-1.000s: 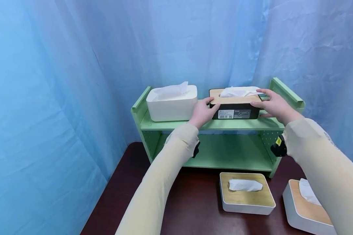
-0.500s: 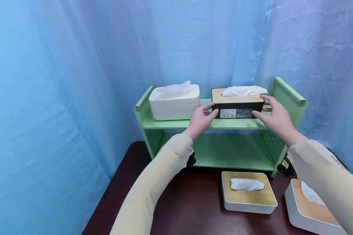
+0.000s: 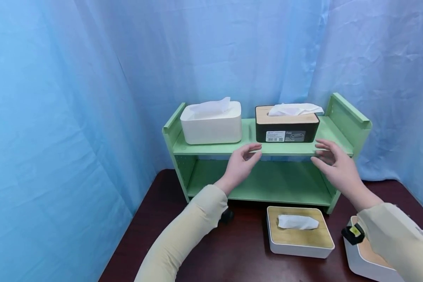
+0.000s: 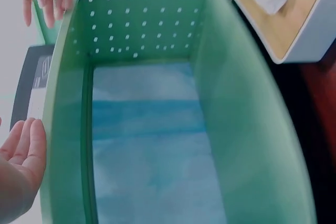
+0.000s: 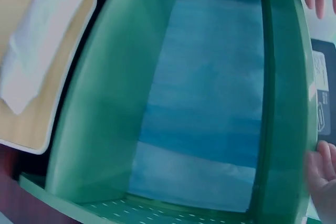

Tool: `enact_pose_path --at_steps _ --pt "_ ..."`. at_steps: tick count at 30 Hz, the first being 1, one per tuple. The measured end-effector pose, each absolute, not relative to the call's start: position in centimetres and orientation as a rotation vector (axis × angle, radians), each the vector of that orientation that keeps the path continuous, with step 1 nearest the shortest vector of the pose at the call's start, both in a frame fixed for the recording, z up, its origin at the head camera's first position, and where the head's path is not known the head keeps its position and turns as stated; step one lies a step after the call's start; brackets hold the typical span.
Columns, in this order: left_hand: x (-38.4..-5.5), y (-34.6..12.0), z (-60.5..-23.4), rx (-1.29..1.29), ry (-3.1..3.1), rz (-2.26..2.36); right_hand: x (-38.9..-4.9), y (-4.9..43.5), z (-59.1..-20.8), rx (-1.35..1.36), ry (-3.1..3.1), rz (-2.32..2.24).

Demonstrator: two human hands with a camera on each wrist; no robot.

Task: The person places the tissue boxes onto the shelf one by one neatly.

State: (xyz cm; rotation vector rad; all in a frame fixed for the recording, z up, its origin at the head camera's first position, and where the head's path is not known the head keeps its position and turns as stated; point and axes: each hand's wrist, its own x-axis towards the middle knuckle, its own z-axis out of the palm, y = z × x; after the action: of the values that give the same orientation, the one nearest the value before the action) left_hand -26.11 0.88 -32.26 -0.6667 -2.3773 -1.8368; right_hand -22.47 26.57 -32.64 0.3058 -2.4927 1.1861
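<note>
A black tissue box point(image 3: 287, 127) with a light wooden lid stands on the upper board of a green two-tier shelf point(image 3: 248, 148), a white tissue sticking out of it. Just in front of its left end is my left hand point(image 3: 239, 164), fingers loosely bent and holding nothing. My right hand point(image 3: 335, 166) hangs in front of its right end, likewise holding nothing. Both hands are apart from the box. To its left on the same board is a white tissue box point(image 3: 211, 129). In the left wrist view, the black box point(image 4: 32, 80) shows partly behind the shelf edge.
On the dark table point(image 3: 229, 250) before the shelf lies a low white tissue box with a wooden lid point(image 3: 296, 239). Another wooden-lidded tissue box point(image 3: 359, 258) is at the right, partly hidden by my right sleeve. Blue curtains point(image 3: 204, 51) hang behind and at the left.
Both hands have let go of the black tissue box and drawn back toward me and down. The box stays on the upper board. The view has shifted slightly.
</note>
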Motion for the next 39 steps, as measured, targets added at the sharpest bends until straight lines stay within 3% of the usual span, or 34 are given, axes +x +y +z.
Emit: enact_pose_path --at_steps 11,39 --pt "-23.3 0.7 -35.4 -0.748 -2.416 -1.866 -20.0 26.3 -36.3 0.353 -2.480 1.245" --pt "-20.8 0.9 -45.0 -0.676 -2.465 -1.911 -15.9 28.4 -47.4 0.279 -2.508 1.393"
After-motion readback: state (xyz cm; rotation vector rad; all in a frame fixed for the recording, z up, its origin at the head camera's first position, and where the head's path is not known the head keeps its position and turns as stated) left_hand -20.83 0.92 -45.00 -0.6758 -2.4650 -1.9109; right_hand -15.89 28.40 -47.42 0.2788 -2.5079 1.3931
